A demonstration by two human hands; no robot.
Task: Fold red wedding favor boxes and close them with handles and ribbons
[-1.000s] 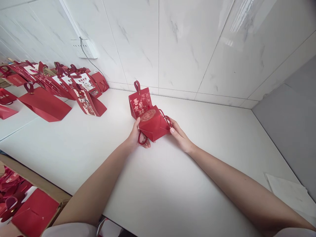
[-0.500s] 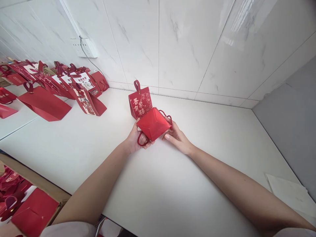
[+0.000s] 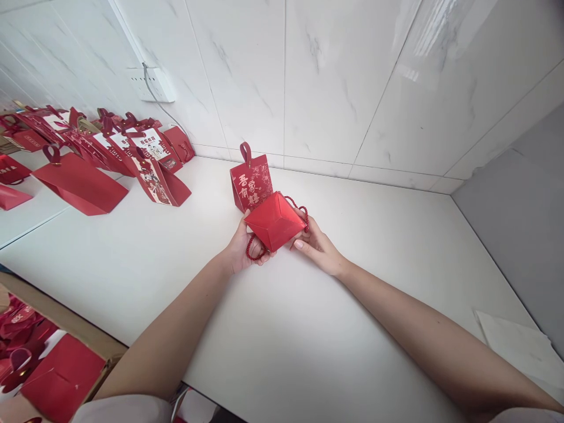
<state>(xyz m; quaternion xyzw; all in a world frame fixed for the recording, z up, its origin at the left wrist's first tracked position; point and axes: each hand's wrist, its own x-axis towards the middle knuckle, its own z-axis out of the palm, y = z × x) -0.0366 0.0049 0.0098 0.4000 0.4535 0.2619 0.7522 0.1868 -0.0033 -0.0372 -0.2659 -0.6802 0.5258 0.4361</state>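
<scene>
Left hand: the left hand (image 3: 244,247) cups one side of the corded red box (image 3: 276,222), fingers curled under it.
Right hand: the right hand (image 3: 318,247) grips the opposite side, by the twisted cord.
Corded red box: held between both hands above the white table (image 3: 374,305) (folded face toward the camera).
Behind it: a printed red box (image 3: 251,183) stands upright, partly hidden.
Far left: more red boxes (image 3: 83,182) by the wall.

We look from one head-worn camera, facing forward and steeply down over the white table (image 3: 273,329). From above, we see the left hand (image 3: 247,245) and right hand (image 3: 318,249) fairly near, the tiled wall (image 3: 328,88) beyond.
</scene>
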